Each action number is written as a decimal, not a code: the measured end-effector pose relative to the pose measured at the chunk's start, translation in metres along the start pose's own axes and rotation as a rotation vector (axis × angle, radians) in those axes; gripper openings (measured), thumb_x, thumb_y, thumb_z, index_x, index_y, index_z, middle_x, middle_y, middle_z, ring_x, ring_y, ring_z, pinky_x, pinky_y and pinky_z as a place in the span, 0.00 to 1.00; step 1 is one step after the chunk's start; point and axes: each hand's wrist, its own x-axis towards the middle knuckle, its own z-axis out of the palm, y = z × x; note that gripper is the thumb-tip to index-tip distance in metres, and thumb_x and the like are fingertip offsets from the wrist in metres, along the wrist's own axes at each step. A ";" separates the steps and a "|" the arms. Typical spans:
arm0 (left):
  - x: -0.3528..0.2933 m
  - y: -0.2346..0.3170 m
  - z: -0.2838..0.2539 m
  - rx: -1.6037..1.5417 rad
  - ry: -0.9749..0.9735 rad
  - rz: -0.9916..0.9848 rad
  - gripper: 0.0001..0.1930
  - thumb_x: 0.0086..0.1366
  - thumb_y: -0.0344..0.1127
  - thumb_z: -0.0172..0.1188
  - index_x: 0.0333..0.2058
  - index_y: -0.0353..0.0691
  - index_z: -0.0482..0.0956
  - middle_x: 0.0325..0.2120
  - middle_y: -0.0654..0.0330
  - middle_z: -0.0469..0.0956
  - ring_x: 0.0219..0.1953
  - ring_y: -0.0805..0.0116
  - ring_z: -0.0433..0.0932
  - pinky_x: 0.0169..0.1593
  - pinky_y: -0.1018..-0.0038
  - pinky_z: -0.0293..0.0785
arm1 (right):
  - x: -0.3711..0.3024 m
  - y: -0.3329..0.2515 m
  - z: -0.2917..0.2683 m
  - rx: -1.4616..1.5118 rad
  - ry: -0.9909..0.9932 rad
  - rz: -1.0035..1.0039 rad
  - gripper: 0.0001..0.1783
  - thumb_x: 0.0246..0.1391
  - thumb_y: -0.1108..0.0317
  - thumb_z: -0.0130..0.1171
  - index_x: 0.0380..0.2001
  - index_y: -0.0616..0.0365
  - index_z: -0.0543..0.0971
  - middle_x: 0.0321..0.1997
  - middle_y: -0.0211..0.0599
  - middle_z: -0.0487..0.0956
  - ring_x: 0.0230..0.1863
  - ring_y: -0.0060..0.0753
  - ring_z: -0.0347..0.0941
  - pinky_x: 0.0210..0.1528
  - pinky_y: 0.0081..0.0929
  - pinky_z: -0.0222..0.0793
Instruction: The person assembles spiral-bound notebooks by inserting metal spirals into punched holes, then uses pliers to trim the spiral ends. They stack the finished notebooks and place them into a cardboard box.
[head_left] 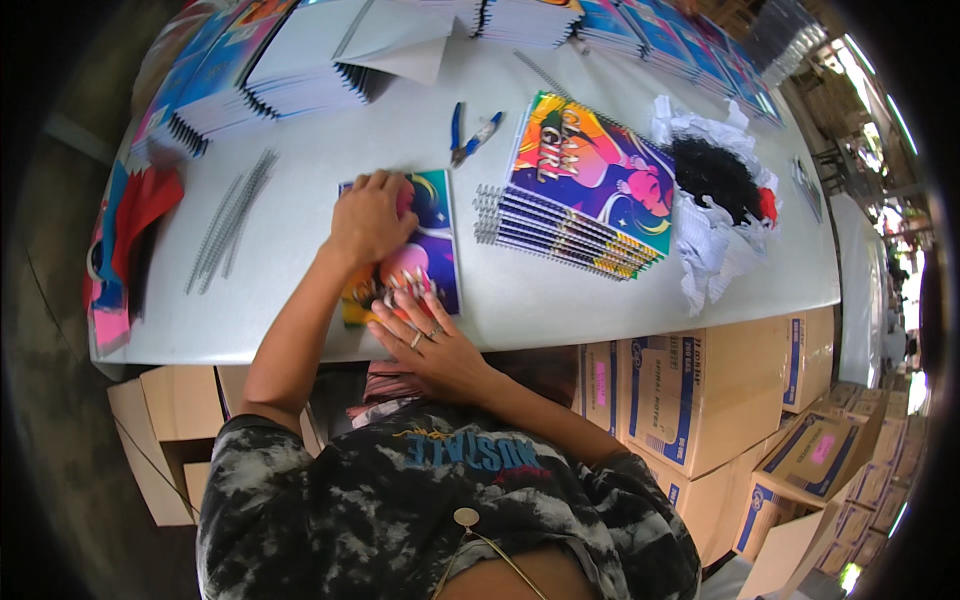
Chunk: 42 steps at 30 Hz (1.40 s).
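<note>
A booklet with a purple, orange and teal illustrated cover lies on the white table in front of me. My left hand rests on its upper left part, fingers bent over the cover. Across its lower edge my right hand lies with spread fingers, a ring on one of them. Whether a coil runs through this booklet cannot be made out. Just beyond it lie blue-handled pliers, their handles apart. To the right stands a fanned stack of matching spiral notebooks with silver coils.
Loose silver wire coils lie to the left, near red and blue material. Crumpled white paper holds a tangle of black coils at right. Notebook stacks line the far edge. Cardboard boxes stand below the table.
</note>
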 end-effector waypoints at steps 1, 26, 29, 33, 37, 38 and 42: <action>-0.013 0.005 -0.007 0.016 -0.066 0.000 0.26 0.48 0.40 0.57 0.48 0.38 0.71 0.44 0.52 0.72 0.47 0.51 0.71 0.50 0.62 0.69 | 0.002 -0.001 0.008 -0.018 0.048 0.025 0.31 0.48 0.62 0.52 0.57 0.58 0.64 0.64 0.42 0.59 0.67 0.49 0.48 0.66 0.51 0.39; -0.019 -0.016 0.006 -0.852 -0.110 0.070 0.14 0.54 0.14 0.47 0.37 0.34 0.73 0.38 0.58 0.75 0.44 0.69 0.71 0.52 0.74 0.63 | -0.051 0.079 -0.058 0.938 0.618 0.606 0.11 0.50 0.79 0.57 0.39 0.66 0.79 0.31 0.33 0.79 0.32 0.16 0.72 0.36 0.15 0.67; 0.052 -0.015 -0.010 -0.769 0.095 0.042 0.08 0.62 0.26 0.51 0.40 0.34 0.74 0.36 0.60 0.75 0.38 0.72 0.73 0.45 0.76 0.68 | -0.055 0.090 -0.051 0.899 0.646 0.660 0.15 0.49 0.79 0.56 0.43 0.64 0.78 0.38 0.37 0.80 0.34 0.19 0.74 0.37 0.17 0.69; 0.155 0.007 0.013 -0.576 0.081 0.237 0.15 0.61 0.32 0.54 0.48 0.44 0.72 0.42 0.58 0.73 0.42 0.67 0.73 0.46 0.72 0.69 | -0.057 0.095 -0.045 0.921 0.630 0.720 0.16 0.50 0.78 0.55 0.45 0.60 0.77 0.35 0.34 0.81 0.30 0.19 0.73 0.35 0.18 0.70; 0.243 0.031 0.056 -0.243 0.158 0.532 0.27 0.55 0.39 0.60 0.55 0.54 0.66 0.53 0.53 0.66 0.56 0.52 0.62 0.55 0.59 0.63 | -0.049 0.096 -0.058 0.897 0.578 0.739 0.17 0.51 0.76 0.56 0.46 0.58 0.77 0.28 0.30 0.79 0.28 0.18 0.71 0.35 0.17 0.69; 0.257 0.039 0.067 -0.229 0.152 0.536 0.30 0.54 0.42 0.61 0.56 0.55 0.64 0.54 0.53 0.64 0.58 0.50 0.58 0.56 0.56 0.60 | -0.049 0.096 -0.060 0.941 0.543 0.787 0.16 0.51 0.76 0.57 0.46 0.58 0.77 0.29 0.31 0.79 0.29 0.17 0.71 0.35 0.17 0.69; 0.285 0.072 0.112 -0.135 0.101 0.540 0.39 0.50 0.54 0.60 0.61 0.57 0.57 0.57 0.52 0.58 0.64 0.44 0.45 0.60 0.45 0.47 | -0.053 0.102 -0.059 0.951 0.558 0.778 0.15 0.52 0.74 0.58 0.45 0.57 0.77 0.27 0.28 0.78 0.28 0.16 0.70 0.33 0.18 0.68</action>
